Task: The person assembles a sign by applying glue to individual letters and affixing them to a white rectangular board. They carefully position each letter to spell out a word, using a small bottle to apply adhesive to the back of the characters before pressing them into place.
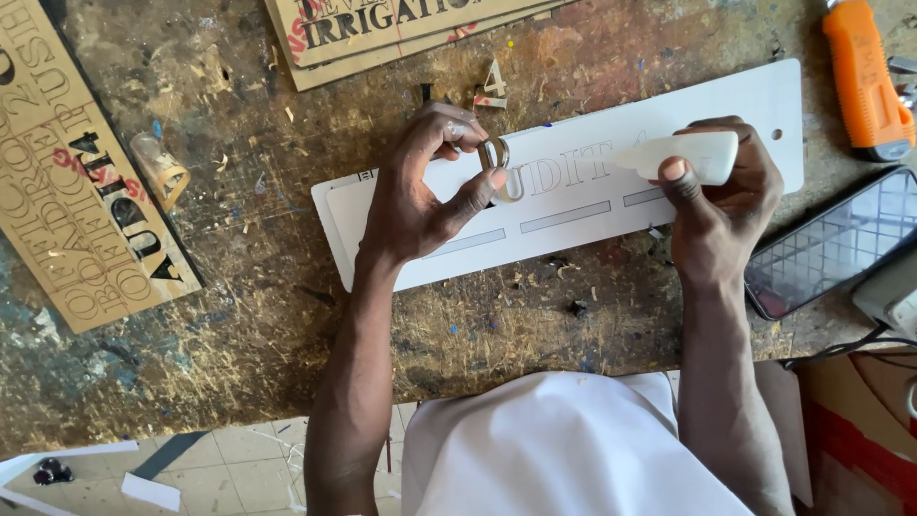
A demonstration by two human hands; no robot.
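Pinching a small cut-out letter (497, 158) between thumb and fingers, left hand (425, 186) sits just left of centre in the head view, fingers closed on the piece, which is held right over the white sign plate (573, 205). Plate lies flat on the scarred wooden workbench (239, 315), running from 9 to 2 o'clock across the middle, with a row of pale letters already on it and three grey slots below them. Right hand (721, 205), at 3 o'clock of the letter, is wrapped shut around a white glue bottle (693, 155), nozzle pointing toward 9 o'clock over the plate. Orange utility knife (864, 81) at 2 o'clock, off the plate. Phone (831, 244) at 3 o'clock, just beside the right wrist. Brown stencil board (76, 172) at 9 o'clock, second brown board (401, 29) at 12. Loose letter scraps (492, 86) lie just above the plate.
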